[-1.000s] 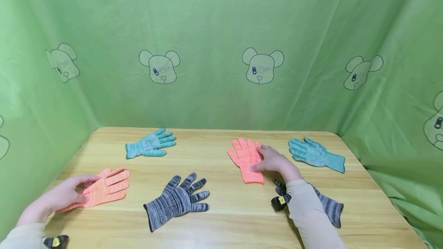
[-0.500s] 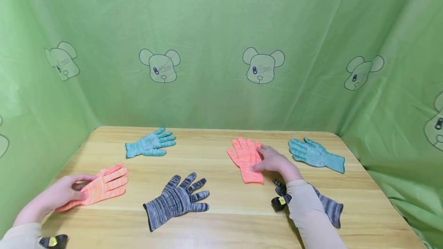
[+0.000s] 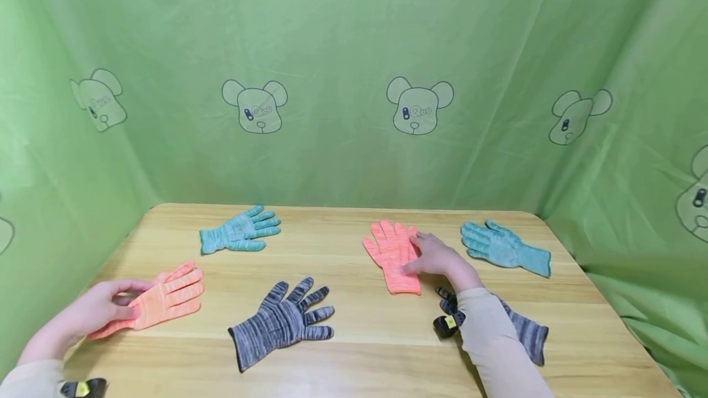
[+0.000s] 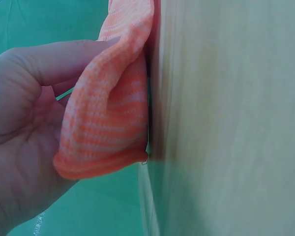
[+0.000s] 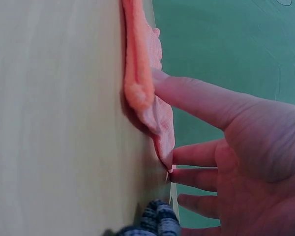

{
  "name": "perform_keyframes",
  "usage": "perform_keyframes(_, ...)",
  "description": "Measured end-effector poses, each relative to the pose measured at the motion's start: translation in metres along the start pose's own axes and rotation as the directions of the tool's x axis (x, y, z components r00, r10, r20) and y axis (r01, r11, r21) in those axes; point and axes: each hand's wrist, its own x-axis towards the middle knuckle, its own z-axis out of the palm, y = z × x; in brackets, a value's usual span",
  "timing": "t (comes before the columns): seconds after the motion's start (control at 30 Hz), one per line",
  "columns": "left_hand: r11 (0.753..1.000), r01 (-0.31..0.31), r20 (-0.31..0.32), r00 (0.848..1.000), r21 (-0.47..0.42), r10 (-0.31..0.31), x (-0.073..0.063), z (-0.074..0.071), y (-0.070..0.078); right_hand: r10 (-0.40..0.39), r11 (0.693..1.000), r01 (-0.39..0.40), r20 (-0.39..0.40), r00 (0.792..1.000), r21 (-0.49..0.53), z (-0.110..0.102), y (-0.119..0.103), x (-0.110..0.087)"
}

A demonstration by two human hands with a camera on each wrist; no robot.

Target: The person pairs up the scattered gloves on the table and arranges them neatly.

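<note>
At the left of the table, my left hand [image 3: 102, 309] pinches an orange knit glove [image 3: 168, 300] near its cuff. In the left wrist view the thumb lies against the bunched fabric, the cuff [image 4: 103, 164] bulges, and the other fingers are mostly hidden behind it. Right of centre, a pink-orange knit glove [image 3: 394, 257] lies flat, fingers pointing away. My right hand [image 3: 439, 257] rests over its right side. The right wrist view has that thumb touching the glove [image 5: 137, 93], with fairly straight fingers [image 5: 196, 153] at its edge.
A grey-black striped glove [image 3: 284, 321] lies front centre; its like [image 3: 528, 330] is partly under my right forearm. Teal gloves lie at the back left [image 3: 240, 230] and back right [image 3: 506, 247]. Green curtains [image 3: 343, 158] enclose the wooden table [image 3: 354, 367].
My left hand and the orange glove have shifted slightly to the left, mostly in the first half second. The right hand and the other gloves stay in place.
</note>
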Motion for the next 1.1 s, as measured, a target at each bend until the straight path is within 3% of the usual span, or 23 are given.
perform_keyframes(0.47, 0.999, 0.0, -0.051, 0.999, 0.046, 0.002, 0.002, 0.002, 0.004, -0.007, 1.0, 0.007, -0.011, 1.0, -0.022, 0.001, 0.002, -0.001)
perform_keyframes(1.1, 0.996, -0.027, -0.198, 0.979, 0.084, 0.043, 0.01, 0.004, 0.039, -0.015, 1.0, 0.014, -0.007, 1.0, -0.019, -0.001, 0.001, -0.002)
